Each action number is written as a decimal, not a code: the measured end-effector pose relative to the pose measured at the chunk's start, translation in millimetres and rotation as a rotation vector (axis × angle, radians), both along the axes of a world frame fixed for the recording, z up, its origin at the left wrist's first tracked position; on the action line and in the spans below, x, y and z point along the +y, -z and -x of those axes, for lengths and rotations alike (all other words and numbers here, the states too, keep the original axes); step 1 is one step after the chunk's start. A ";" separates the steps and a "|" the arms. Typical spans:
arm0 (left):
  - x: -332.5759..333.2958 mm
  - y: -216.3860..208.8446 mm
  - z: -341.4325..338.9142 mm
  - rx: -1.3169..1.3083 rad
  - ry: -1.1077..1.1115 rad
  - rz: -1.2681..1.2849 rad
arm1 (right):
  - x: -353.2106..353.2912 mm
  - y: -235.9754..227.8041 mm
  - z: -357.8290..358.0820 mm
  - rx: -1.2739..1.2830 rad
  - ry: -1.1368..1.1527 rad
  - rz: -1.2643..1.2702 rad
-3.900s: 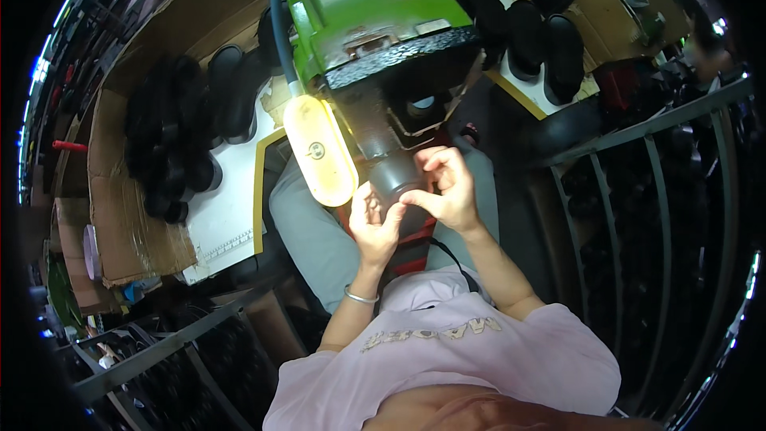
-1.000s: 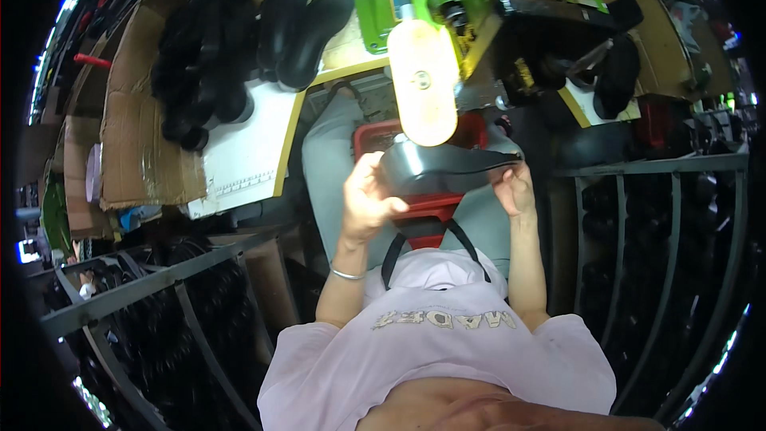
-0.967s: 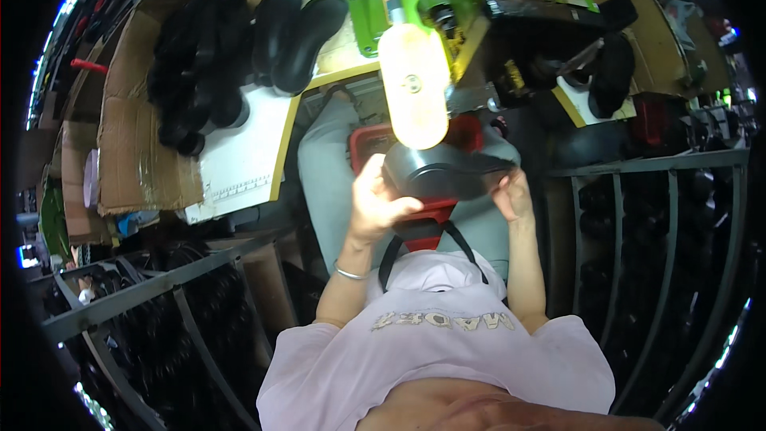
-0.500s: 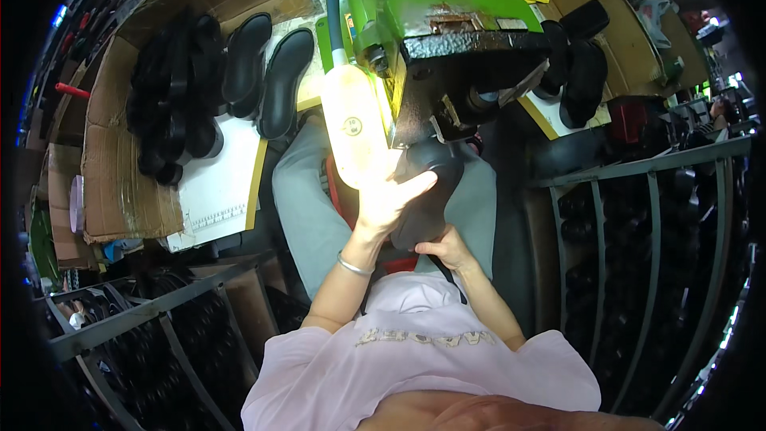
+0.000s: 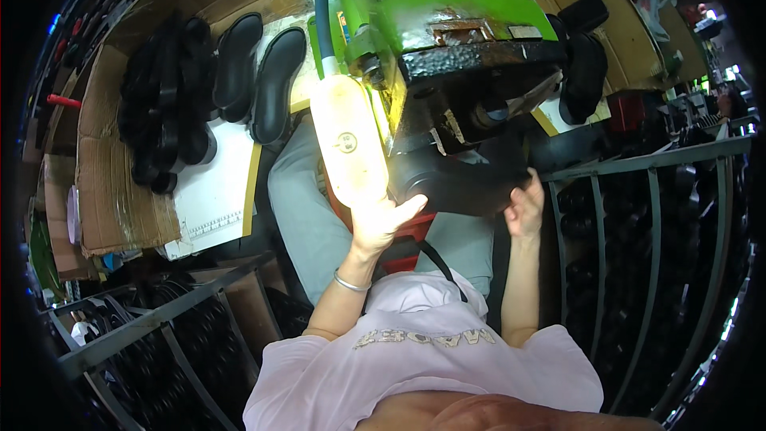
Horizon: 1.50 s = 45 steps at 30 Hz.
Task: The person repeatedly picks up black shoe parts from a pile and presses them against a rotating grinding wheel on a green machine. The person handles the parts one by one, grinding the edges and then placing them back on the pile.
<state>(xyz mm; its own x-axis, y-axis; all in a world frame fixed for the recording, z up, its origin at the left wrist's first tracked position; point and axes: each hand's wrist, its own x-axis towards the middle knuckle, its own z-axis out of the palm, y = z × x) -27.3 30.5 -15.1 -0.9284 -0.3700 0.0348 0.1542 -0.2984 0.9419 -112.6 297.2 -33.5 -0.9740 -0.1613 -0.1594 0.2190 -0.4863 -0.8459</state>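
Black, dull-surfaced and elongated, a shoe sole lies crosswise between the person's two hands, just below the dark underside of a green machine. Its left end sits against the left grip, whose thumb presses on the near side while the fingers are lost in glare; the thumb and fingers are partly closed around that end. The right grip has its fingers curled at the opposite end, lightly closed on the edge. The sole looks thicker at the left, where a curved rim shows near the thumb, and its middle is shaded, so finer detail cannot be made out.

Beside it, a glowing, pale yellow oblong lamp hangs close over the left grip. Red plastic shows beneath, between grey-clad legs. Further left, two more black soles lean near a dark heap of others on a white, yellow-edged desk, walled with brown cardboard.
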 end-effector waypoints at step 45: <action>-69.1 -42.3 -38.1 0.056 -0.187 -0.354 | -101.8 -74.4 24.2 0.171 -0.203 -0.108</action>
